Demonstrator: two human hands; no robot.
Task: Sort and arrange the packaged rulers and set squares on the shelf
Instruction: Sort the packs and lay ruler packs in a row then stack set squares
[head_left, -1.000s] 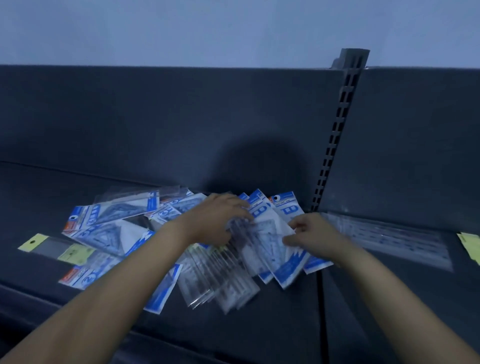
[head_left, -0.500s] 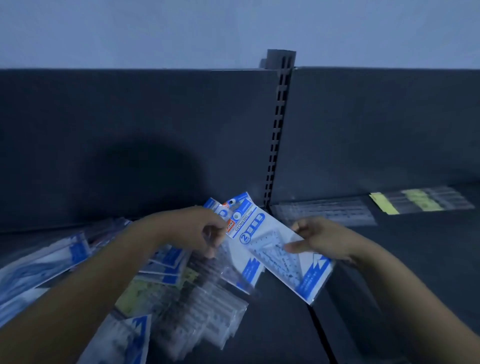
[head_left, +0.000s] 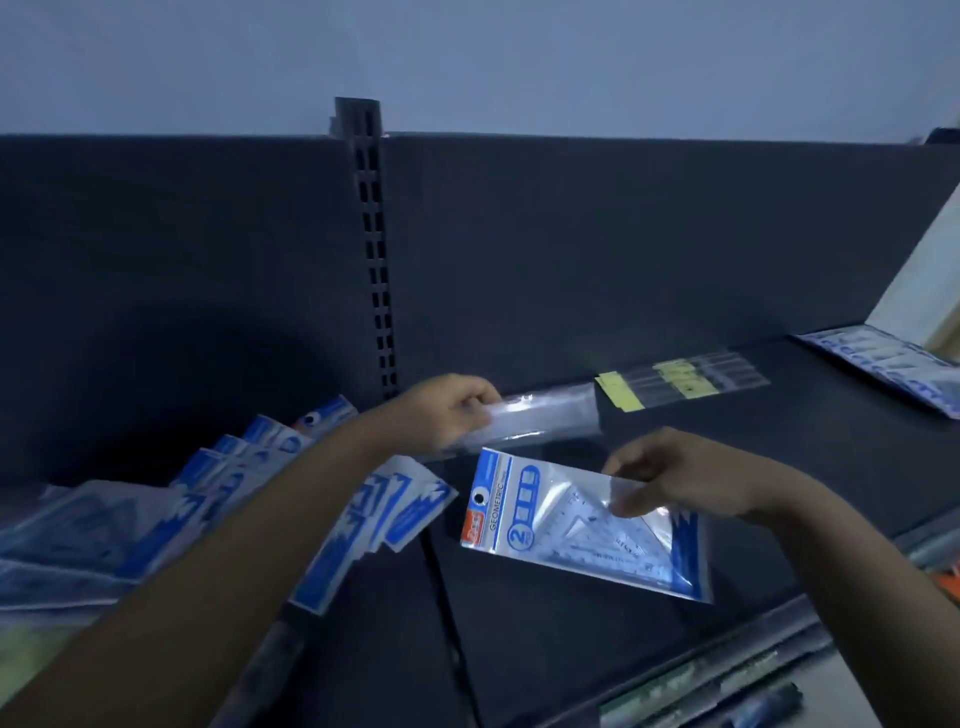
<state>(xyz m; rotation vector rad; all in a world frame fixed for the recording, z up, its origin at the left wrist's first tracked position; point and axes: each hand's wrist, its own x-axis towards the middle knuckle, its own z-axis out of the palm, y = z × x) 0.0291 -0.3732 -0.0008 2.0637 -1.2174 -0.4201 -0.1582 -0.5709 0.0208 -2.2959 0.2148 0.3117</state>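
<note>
Along the back edge of the shelf (head_left: 779, 467) a few rulers (head_left: 685, 382) lie sorted, but a jumbled pile (head_left: 208, 493) covers the left end, so most work likely remains. Your right grip (head_left: 675, 478) pinches a glossy, blue-edged set-square pack (head_left: 561, 535) over the middle; your left grip (head_left: 452, 410) pinches a clear ruler pack (head_left: 545, 415) behind it.

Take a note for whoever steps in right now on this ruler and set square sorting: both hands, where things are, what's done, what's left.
Left hand: grips one end of a clear ruler pack near the back of the shelf.
Right hand: pinches a blue set square pack, held above the shelf.
Done, apparently: yellow-labelled ruler packs lie together at the back; blue packs lie far right.
Left: put down both held packs, then sort the mixed heap on the left.
</note>
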